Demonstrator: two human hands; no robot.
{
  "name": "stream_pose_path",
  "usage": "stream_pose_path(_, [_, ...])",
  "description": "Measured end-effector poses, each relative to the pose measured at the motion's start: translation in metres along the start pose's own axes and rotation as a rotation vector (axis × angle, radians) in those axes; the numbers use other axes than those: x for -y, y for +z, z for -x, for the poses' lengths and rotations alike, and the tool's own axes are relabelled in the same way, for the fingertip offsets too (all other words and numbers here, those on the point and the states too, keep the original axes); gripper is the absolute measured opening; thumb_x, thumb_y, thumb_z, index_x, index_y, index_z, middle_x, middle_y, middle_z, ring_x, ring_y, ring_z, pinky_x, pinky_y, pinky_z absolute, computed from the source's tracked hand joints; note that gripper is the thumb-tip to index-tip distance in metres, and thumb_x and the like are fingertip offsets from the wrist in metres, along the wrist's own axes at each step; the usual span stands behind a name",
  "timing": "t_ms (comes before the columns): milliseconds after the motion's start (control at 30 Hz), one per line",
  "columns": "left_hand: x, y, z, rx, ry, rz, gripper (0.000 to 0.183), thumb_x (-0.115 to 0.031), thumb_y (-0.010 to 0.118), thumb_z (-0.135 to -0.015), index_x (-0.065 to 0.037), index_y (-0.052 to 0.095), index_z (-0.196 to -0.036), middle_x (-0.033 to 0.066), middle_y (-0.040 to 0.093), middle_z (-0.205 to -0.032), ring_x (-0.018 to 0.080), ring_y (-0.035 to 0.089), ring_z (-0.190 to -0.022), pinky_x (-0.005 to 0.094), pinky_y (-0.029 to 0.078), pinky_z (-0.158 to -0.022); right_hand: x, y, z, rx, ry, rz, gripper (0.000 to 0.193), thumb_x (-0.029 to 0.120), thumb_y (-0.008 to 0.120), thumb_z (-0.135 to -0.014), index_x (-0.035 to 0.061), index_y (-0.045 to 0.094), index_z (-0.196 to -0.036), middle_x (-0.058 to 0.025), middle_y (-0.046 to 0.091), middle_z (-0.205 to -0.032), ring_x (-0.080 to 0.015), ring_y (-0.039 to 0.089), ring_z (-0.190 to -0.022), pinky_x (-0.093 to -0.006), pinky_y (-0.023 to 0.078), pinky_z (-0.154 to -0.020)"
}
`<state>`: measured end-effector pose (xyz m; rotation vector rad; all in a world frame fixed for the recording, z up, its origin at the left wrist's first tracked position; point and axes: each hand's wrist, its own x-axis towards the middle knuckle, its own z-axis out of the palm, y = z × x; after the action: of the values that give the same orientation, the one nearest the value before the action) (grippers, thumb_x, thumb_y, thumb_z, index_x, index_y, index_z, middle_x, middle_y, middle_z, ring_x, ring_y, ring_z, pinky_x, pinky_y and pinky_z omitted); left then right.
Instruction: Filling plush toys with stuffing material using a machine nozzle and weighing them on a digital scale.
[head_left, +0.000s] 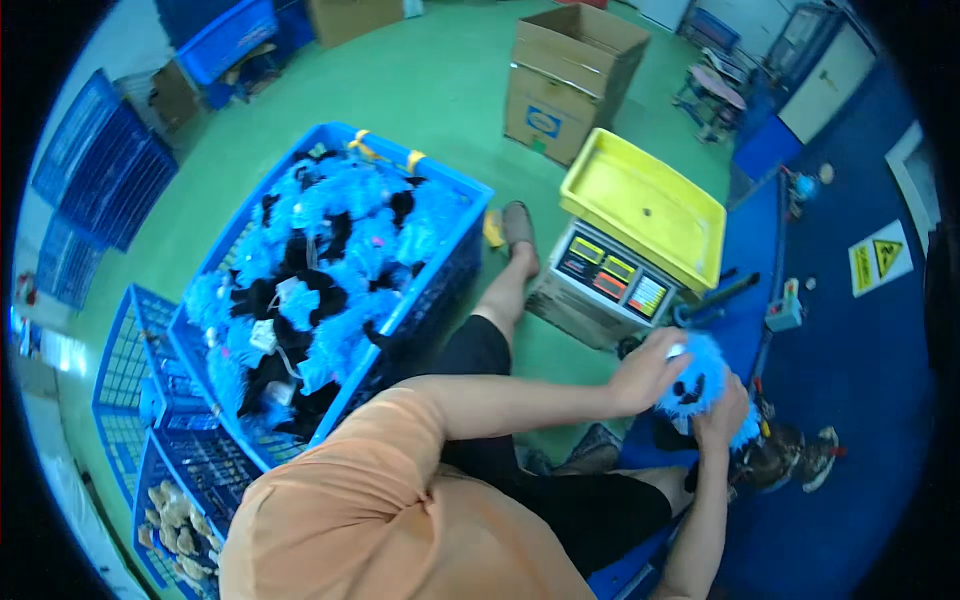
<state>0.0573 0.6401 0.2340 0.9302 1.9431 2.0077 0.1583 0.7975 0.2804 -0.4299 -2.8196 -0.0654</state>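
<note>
Nearest, your orange shirt [340,500] and black shorts [600,515] filled the lower part of the view; your left arm reached across to the right, and your right forearm came up from the lower edge; between your hands was a fluffy blue toy [697,368] with black patches, above your lap beside the dark blue surface [850,400]; your left hand [643,378] was partly closed on the toy's left side, its fingers bent; your right hand [722,418] was curled round the toy's lower right side, though the exact spread of its fingers was hidden; a brown object [785,457], too blurred to tell, lay on the blue surface just beyond your right hand.

Past your left arm stood a big blue crate [455,180], heaped with blue and black toys [345,265]; a lower crate [195,470] near it held beige toys [180,525]; ahead of your hands sat a weighing scale [590,285], with a yellow tray [650,200] on top; farther off, an open cardboard box [545,95] stood on the green floor [430,90].
</note>
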Motion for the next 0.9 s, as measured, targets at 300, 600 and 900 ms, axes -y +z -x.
stream_pose_path(300, [-0.013, -0.008, -0.049, 0.146, -0.13, -0.022, 0.032, -0.031, 0.052, -0.101, -0.005, 0.055, -0.119, 0.0143, 0.062, -0.105, 0.0251, 0.06, -0.088, 0.0402, 0.049, -0.079, 0.008, -0.007, -0.003, 0.176, 0.171, 0.039, 0.037, 0.029, 0.078, -0.071, 0.0084, 0.066, -0.098, -0.0128, 0.066, -0.084, -0.0337, 0.062, -0.08, -0.0448, 0.047, -0.072])
stream_pose_path(600, [0.046, -0.004, -0.003, 0.029, -0.143, 0.291, 0.029, -0.02, 0.049, -0.102, -0.004, 0.052, -0.126, 0.013, 0.062, -0.109, 0.0227, 0.058, -0.093, 0.0372, 0.047, -0.084, 0.023, -0.016, -0.014, 0.111, 0.115, 0.031, 0.03, 0.035, 0.069, -0.078, 0.0091, 0.065, -0.093, -0.0124, 0.065, -0.083, -0.0342, 0.062, -0.074, -0.045, 0.047, -0.069])
stream_pose_path(900, [-0.01, -0.023, 0.036, 0.179, -0.046, 0.021, 0.03, -0.017, 0.054, -0.099, -0.005, 0.053, -0.126, 0.0132, 0.06, -0.117, 0.0273, 0.059, -0.101, 0.038, 0.046, -0.091, 0.013, -0.02, -0.012, 0.109, 0.032, -0.067, 0.03, 0.035, 0.066, -0.082, 0.0088, 0.064, -0.098, -0.0141, 0.068, -0.082, -0.0345, 0.063, -0.074, -0.0462, 0.049, -0.071])
